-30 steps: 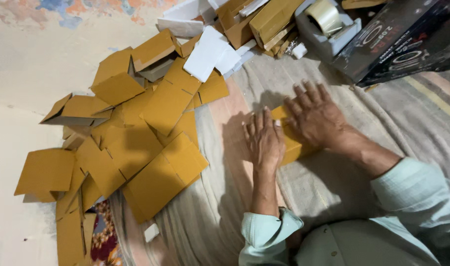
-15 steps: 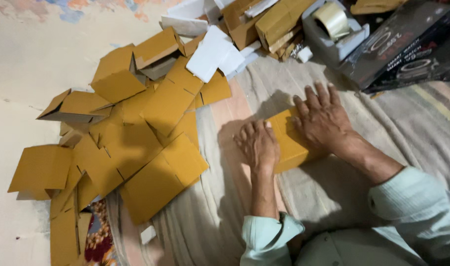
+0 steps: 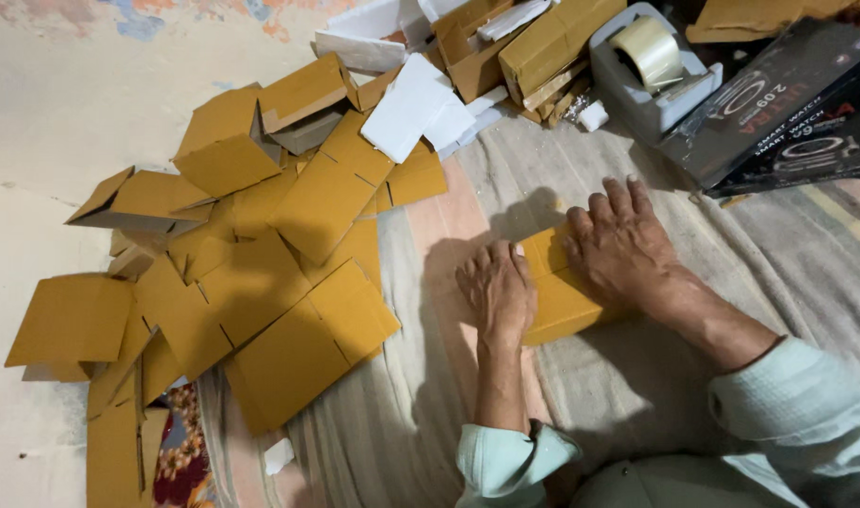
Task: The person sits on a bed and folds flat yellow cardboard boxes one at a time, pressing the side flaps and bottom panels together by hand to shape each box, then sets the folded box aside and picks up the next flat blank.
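The person wears a pale mint-green garment with long sleeves; the left sleeve (image 3: pixel 510 463) ends in a buttoned-looking cuff with a folded edge just above the wrist; the right sleeve (image 3: pixel 806 409) is looser and wrinkled, its soft cuff reaching partway down the forearm; the same light fabric covers the torso at the lower edge of the view; both hands, the left hand (image 3: pixel 496 292) and the right hand (image 3: pixel 621 246), are bare, with no gloves, and no rings or watch can be made out; the nails are short.

Home packing floor, flat cartons (image 3: pixel 289 310), tape dispenser (image 3: pixel 651 71)
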Action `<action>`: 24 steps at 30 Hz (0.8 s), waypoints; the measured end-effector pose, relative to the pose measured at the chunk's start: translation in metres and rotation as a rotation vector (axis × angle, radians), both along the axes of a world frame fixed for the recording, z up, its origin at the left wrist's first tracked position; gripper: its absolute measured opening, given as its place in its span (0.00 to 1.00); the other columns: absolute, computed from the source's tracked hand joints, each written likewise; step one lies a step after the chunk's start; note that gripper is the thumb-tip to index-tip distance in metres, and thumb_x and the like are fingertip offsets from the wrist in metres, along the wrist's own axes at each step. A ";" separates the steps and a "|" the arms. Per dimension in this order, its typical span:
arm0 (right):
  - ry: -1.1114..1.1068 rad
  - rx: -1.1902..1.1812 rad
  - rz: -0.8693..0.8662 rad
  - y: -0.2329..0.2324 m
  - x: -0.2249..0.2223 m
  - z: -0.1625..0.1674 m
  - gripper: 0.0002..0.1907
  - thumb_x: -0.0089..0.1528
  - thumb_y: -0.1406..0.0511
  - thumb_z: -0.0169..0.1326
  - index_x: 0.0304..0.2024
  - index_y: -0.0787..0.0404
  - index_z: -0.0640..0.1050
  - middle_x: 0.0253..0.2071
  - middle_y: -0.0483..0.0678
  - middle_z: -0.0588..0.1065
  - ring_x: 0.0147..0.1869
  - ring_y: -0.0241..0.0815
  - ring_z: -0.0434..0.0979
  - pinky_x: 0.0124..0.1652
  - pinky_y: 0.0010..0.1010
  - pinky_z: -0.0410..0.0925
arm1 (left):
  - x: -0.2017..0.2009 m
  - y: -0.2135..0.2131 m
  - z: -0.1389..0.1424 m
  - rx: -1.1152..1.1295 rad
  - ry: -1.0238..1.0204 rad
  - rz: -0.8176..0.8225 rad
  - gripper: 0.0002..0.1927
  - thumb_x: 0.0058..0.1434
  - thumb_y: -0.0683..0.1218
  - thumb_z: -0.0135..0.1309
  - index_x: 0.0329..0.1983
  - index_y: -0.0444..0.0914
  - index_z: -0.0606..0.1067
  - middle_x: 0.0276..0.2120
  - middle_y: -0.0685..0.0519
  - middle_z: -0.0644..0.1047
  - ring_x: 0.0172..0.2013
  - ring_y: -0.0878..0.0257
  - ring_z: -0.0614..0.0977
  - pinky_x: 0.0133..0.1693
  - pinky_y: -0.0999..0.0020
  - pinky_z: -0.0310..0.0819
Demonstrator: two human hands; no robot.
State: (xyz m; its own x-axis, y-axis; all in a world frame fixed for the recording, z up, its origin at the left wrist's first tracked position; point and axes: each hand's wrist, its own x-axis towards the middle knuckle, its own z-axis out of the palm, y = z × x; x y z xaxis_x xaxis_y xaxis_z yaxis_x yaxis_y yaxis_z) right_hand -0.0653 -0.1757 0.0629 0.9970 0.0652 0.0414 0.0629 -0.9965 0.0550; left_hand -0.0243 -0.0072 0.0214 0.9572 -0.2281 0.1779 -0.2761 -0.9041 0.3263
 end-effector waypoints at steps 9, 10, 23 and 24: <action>-0.105 0.068 0.138 0.018 0.014 -0.032 0.33 0.67 0.49 0.33 0.68 0.61 0.65 0.68 0.63 0.63 0.75 0.65 0.54 0.71 0.54 0.44 | -0.001 -0.001 0.000 0.043 0.013 -0.110 0.18 0.73 0.53 0.38 0.51 0.37 0.73 0.52 0.40 0.74 0.60 0.42 0.70 0.65 0.32 0.50; -0.123 0.081 0.161 0.011 0.015 -0.034 0.34 0.67 0.49 0.32 0.69 0.61 0.64 0.68 0.64 0.62 0.75 0.65 0.54 0.71 0.54 0.43 | 0.000 0.004 0.000 0.010 0.026 -0.099 0.18 0.72 0.53 0.38 0.51 0.37 0.73 0.53 0.40 0.74 0.60 0.41 0.69 0.65 0.32 0.49; -0.072 0.158 0.142 0.029 0.017 -0.006 0.19 0.62 0.58 0.46 0.47 0.64 0.76 0.45 0.57 0.75 0.57 0.57 0.74 0.65 0.47 0.58 | 0.004 0.002 0.006 -0.066 0.038 -0.232 0.16 0.73 0.50 0.38 0.48 0.35 0.73 0.47 0.41 0.76 0.53 0.43 0.74 0.60 0.36 0.58; -0.046 0.174 0.139 0.028 0.016 -0.004 0.17 0.62 0.58 0.48 0.44 0.64 0.76 0.42 0.56 0.75 0.52 0.56 0.75 0.59 0.45 0.61 | 0.004 0.005 0.009 -0.089 0.123 -0.229 0.16 0.74 0.50 0.38 0.47 0.35 0.73 0.46 0.42 0.77 0.52 0.44 0.75 0.58 0.39 0.62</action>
